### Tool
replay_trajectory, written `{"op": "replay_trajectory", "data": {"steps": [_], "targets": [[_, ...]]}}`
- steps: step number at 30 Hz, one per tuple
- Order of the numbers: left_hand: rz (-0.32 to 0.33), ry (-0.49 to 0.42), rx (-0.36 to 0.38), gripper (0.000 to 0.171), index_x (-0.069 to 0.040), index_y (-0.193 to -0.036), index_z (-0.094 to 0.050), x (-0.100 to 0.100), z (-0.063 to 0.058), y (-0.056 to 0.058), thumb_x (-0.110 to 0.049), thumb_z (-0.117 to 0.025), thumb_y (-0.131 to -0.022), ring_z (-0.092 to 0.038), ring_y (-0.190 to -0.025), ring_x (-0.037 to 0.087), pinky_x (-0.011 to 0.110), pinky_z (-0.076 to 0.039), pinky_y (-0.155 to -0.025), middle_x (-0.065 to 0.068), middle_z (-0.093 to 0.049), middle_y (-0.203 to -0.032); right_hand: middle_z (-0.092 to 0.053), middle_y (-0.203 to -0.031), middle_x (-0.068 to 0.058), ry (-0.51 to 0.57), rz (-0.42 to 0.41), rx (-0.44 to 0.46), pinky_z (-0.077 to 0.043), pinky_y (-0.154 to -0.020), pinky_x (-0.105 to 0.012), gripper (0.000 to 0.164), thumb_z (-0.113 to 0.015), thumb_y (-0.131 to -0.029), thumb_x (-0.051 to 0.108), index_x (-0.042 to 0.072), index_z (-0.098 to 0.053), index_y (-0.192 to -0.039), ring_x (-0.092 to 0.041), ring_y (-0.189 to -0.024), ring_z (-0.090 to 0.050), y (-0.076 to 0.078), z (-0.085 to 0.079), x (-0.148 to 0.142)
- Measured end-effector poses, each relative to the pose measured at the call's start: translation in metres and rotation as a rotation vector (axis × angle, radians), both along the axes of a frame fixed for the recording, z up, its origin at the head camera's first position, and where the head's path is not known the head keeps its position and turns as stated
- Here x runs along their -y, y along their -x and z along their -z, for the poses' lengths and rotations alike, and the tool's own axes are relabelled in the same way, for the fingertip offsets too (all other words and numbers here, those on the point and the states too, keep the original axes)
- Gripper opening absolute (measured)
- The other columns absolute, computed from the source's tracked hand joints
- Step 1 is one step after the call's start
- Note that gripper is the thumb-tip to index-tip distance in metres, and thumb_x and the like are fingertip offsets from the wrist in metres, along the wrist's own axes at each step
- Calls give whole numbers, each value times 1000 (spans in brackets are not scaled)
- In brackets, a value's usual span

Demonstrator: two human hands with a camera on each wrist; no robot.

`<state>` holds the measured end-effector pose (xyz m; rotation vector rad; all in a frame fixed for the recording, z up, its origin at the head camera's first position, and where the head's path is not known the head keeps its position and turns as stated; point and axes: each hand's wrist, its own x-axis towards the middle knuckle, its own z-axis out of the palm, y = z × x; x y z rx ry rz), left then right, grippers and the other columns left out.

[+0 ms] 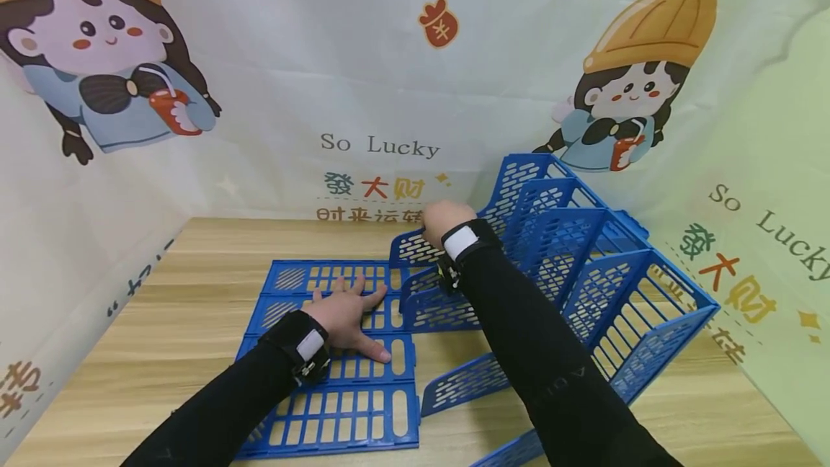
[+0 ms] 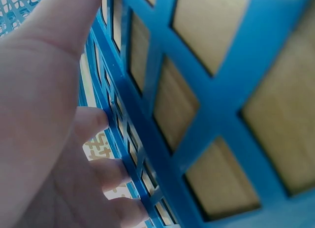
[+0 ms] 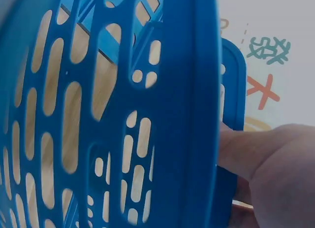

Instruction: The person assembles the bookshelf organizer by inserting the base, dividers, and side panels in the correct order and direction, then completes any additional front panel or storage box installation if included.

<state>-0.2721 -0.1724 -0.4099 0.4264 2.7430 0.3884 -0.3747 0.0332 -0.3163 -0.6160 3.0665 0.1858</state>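
Note:
A blue plastic file rack stands part unfolded on the table. Its flat slotted panel (image 1: 344, 416) lies on the left, and its upright perforated dividers (image 1: 551, 229) rise on the right. My left hand (image 1: 344, 316) rests palm down with fingers spread on the flat panel; in the left wrist view, its fingertips (image 2: 123, 211) touch the slats. At the far side, my right hand (image 1: 447, 218) grips the rearmost low divider (image 1: 413, 247). The right wrist view shows the thumb (image 3: 246, 144) at the divider's edge, with the other fingers partly hidden behind it.
The wood-grain table (image 1: 143, 337) extends left of the rack. A printed cloth (image 1: 272, 92) hangs as a backdrop behind and on both sides. More low dividers (image 1: 463, 384) jut out between the flat panel and the right forearm.

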Motion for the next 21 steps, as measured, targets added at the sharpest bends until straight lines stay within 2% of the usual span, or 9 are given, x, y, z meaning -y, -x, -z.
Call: {"op": "replay_trajectory", "data": {"steps": [5,11,15,16,18,19,21], "targets": [[-5,10,-4,124,-28,-176,-27,-2,1,0,-73,-89,-79,-6,-166,61,87,-7,-126,23,-11,-184,-83,-119,-14,54,59,-86,-67,-94,-52,20,-71,-107,20,7,-83,-117,-34,-109,-80,6,7,7],[-12,-4,3,124,-29,-176,-27,-2,1,-2,-74,-89,-78,-3,-167,59,85,-5,-128,21,-9,-185,-84,-115,-14,95,117,-157,-69,-88,-51,20,-65,-109,13,7,-83,-115,-33,-103,-82,13,19,15],[-16,-5,-3,127,-29,-176,-27,0,0,-1,-76,-88,-76,-3,-167,59,85,-4,-128,22,-9,-184,-84,-115,-14,100,135,-165,-69,-88,-51,21,-63,-110,13,7,-82,-116,-33,-103,-82,14,19,18],[-9,-5,-15,128,-30,-176,-27,1,5,4,-80,-87,-74,-3,-166,60,86,-4,-127,23,-10,-184,-84,-115,-14,99,139,-163,-69,-88,-51,21,-62,-111,14,7,-82,-116,-33,-103,-82,14,19,19],[-6,-10,-16,130,-30,-176,-27,2,5,3,-82,-87,-73,-3,-166,61,87,-4,-126,24,-11,-184,-84,-115,-14,98,148,-156,-69,-87,-51,23,-61,-112,14,8,-82,-118,-32,-103,-82,14,20,20],[-1,-11,-29,131,-31,-176,-28,3,11,7,-85,-85,-71,-4,-166,62,88,-4,-125,25,-12,-183,-84,-115,-14,98,153,-152,-69,-88,-51,23,-61,-112,15,8,-82,-118,-32,-103,-82,15,20,21],[-1,-17,-33,132,-31,-176,-29,3,11,7,-86,-86,-70,-5,-165,63,89,-4,-125,26,-12,-183,-83,-116,-15,105,162,-150,-69,-87,-52,24,-61,-112,15,8,-83,-118,-33,-103,-82,15,21,22]]}}
